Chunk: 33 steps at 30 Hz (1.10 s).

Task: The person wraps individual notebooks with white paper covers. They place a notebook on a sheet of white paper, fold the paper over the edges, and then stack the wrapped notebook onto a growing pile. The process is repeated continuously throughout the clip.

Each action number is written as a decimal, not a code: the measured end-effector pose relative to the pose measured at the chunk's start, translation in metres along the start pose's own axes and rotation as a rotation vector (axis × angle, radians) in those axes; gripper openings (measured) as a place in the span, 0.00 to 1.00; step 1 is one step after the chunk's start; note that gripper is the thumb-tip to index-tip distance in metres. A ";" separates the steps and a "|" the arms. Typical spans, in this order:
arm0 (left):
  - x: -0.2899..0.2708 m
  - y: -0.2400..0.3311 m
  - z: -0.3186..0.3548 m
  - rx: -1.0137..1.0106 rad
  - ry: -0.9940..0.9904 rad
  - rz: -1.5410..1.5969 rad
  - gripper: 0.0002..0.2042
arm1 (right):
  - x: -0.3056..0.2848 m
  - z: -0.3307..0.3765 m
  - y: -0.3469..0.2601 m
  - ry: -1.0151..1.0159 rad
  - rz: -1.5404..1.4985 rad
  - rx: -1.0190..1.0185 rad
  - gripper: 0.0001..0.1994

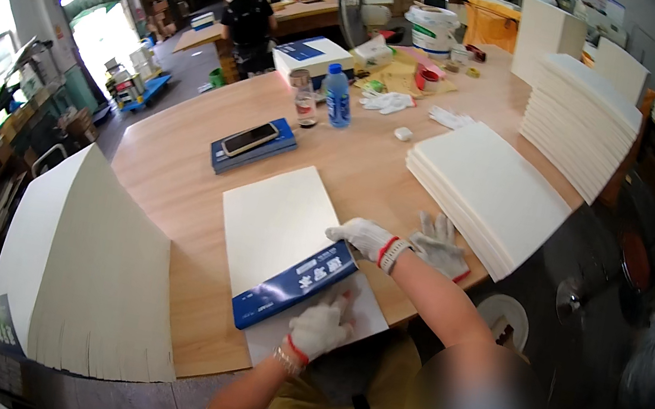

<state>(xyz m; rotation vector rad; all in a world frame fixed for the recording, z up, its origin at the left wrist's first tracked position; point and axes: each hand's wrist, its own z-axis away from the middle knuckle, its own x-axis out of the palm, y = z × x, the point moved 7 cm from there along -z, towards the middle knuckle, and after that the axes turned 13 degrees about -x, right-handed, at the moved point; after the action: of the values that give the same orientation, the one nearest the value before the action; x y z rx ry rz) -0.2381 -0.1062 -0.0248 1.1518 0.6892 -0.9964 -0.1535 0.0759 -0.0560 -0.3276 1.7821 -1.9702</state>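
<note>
On the wooden table in front of me lies a white board-like sheet [277, 218]. Across its near part runs a glossy blue printed strip [297, 285] with white lettering, set at a slant. A further white sheet [365, 312] shows on the near side of the strip, by the table edge. My right hand [364, 237], in a white knit glove, closes on the strip's upper right end. My left hand [318, 330], gloved with bare fingertips showing, rests on the near white sheet just below the strip, its fingers stretched out. Whether strip and sheets are joined cannot be seen.
Tall white stacks [104, 279] stand at the left and another stack [579, 117] at the far right. A lower white stack [488, 189] lies nearer. Beyond are a phone [251, 139] on a blue book, a bottle [337, 97], a glass [304, 100] and loose gloves [438, 246].
</note>
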 end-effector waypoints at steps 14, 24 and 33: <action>0.013 -0.134 -0.003 -0.218 0.042 2.166 0.16 | 0.000 -0.057 0.027 -0.022 -0.373 -0.132 0.17; -0.185 -0.097 0.167 0.180 0.529 1.250 0.21 | 0.079 0.046 -0.129 -0.089 -0.757 -0.712 0.15; -0.339 -0.152 0.361 0.194 1.587 0.935 0.38 | 0.267 0.054 -0.340 -0.392 -0.694 -0.713 0.12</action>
<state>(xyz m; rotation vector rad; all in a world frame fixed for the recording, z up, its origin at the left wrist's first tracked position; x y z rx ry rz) -0.5345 -0.3696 0.3095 2.0657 1.0461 0.8616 -0.4188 -0.0817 0.2513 -1.6179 2.1992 -1.3777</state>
